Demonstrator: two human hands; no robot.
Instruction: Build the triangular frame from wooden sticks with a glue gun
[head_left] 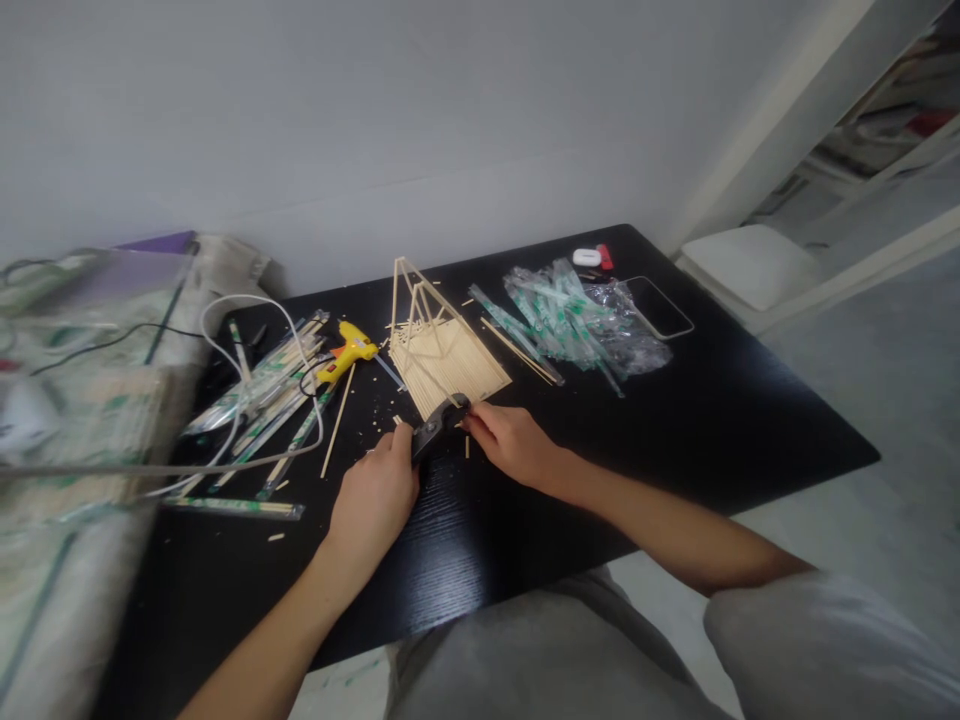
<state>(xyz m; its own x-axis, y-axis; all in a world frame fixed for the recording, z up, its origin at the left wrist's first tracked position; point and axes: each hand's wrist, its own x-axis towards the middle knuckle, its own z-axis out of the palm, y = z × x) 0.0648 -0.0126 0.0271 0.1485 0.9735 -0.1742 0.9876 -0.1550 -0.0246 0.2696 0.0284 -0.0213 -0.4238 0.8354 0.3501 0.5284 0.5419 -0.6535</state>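
Note:
My left hand point(377, 488) is closed around the handle of a black pliers-like tool point(430, 432), whose head points up and to the right. Beside that head, my right hand point(517, 440) is closed in a pinch; whatever lies between its fingertips is too small to make out. Just beyond the tool rests a flat panel of thin wooden sticks point(472, 365) laid side by side. A triangular frame of sticks point(405, 290) rises from its back part. A short piece of stick point(467, 446) lies on the black table below my right fingertips.
A yellow glue gun point(349, 350) lies left of the panel, near wrapped chopsticks point(262, 400) and a looping white cable point(319, 400). Torn plastic wrappers point(562, 310), a phone point(660, 307) and a white case point(586, 257) are at the right. Stick scraps dot the black table point(720, 420).

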